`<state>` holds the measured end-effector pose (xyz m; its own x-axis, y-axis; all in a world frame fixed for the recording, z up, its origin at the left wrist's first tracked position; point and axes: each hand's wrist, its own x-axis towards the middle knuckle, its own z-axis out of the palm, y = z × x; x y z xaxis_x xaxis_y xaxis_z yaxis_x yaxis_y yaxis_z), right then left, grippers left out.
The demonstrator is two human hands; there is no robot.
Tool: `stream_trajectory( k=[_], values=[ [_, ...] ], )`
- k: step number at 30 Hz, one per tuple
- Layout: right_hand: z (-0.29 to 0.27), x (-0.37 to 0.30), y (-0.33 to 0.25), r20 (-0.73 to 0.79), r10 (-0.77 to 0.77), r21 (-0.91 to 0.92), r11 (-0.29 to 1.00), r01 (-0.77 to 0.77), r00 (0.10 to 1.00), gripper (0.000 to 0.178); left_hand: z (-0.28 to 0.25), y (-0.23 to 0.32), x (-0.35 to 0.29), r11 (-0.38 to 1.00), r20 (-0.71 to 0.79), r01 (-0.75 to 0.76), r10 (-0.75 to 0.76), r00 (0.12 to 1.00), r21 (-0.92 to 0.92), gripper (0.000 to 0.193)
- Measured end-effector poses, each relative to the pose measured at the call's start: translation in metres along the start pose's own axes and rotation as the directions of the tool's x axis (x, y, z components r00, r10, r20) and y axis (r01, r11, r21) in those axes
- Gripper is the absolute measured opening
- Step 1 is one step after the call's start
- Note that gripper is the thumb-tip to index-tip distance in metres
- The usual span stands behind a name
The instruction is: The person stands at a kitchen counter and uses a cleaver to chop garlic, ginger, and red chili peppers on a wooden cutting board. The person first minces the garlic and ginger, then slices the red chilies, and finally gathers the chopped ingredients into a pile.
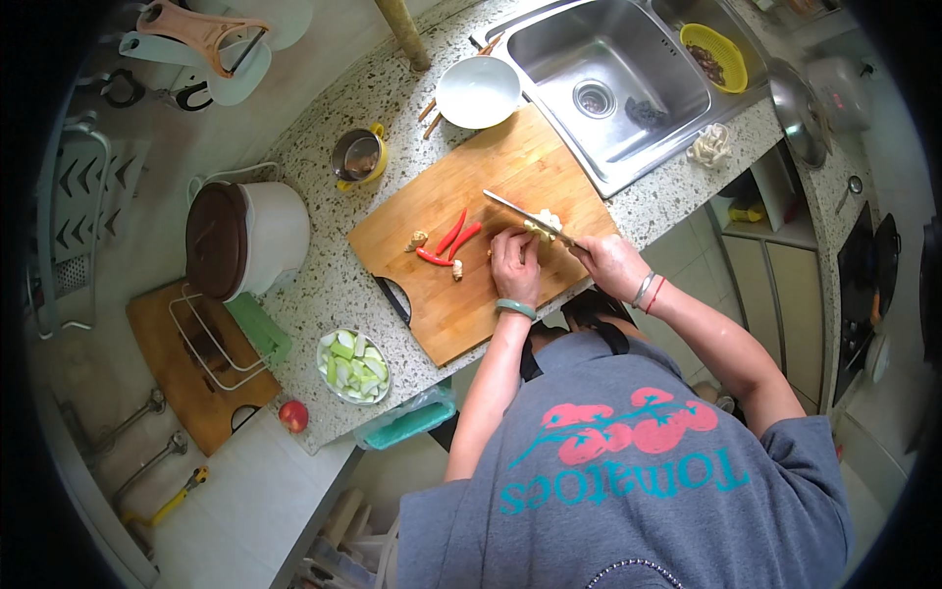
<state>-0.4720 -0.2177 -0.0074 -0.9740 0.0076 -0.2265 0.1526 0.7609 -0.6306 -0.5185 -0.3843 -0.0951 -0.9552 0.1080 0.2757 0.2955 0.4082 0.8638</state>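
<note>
A large wooden cutting board [579, 167] lies on the speckled counter. My right hand [613, 267] is wrapped round the handle of a kitchen knife [512, 208], whose blade points to the far left across the board. Beside it my left hand [516, 263] presses down with bent fingers; what lies under them is hidden. Pale chopped pieces [546, 222], perhaps garlic, gather along the blade. Left of my left hand are red chillies [452, 232] and two small knobbly pieces, one a light-brown lump [418, 239] and the other a pale lump [457, 270].
Behind the board stand a white bowl [479, 91] on chopsticks and a yellow-handled cup [359, 157]. A steel sink [549, 59] is at far right, with a yellow basket [731, 59]. Leftward are a rice cooker [265, 236], a bowl of cut green vegetable [354, 367] and a red fruit [292, 416].
</note>
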Motion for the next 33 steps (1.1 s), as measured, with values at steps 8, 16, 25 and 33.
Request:
stream_trajectory(
  k=[8,16,25,33],
  values=[
    [0.02,0.01,0.006,-0.007,-0.006,-0.06,0.998,0.006,1.0,0.02,0.0,0.002,0.001,1.0,-0.007,-0.012,0.012,1.0,0.02,0.009],
    [0.009,0.0,-0.001,0.037,0.033,-0.099,0.995,-0.029,0.999,0.016,0.002,0.001,0.001,1.0,-0.024,-0.019,0.02,1.0,0.012,0.008],
    [0.001,0.001,-0.002,0.07,0.01,-0.093,0.996,-0.004,0.997,0.017,0.002,0.0,0.002,1.0,-0.037,-0.026,0.025,0.999,-0.009,0.008],
    [0.013,0.009,-0.001,0.016,-0.002,-0.053,0.999,0.003,1.0,0.028,0.0,0.0,0.002,0.999,-0.026,-0.042,0.042,0.999,0.006,0.009]
  ],
)
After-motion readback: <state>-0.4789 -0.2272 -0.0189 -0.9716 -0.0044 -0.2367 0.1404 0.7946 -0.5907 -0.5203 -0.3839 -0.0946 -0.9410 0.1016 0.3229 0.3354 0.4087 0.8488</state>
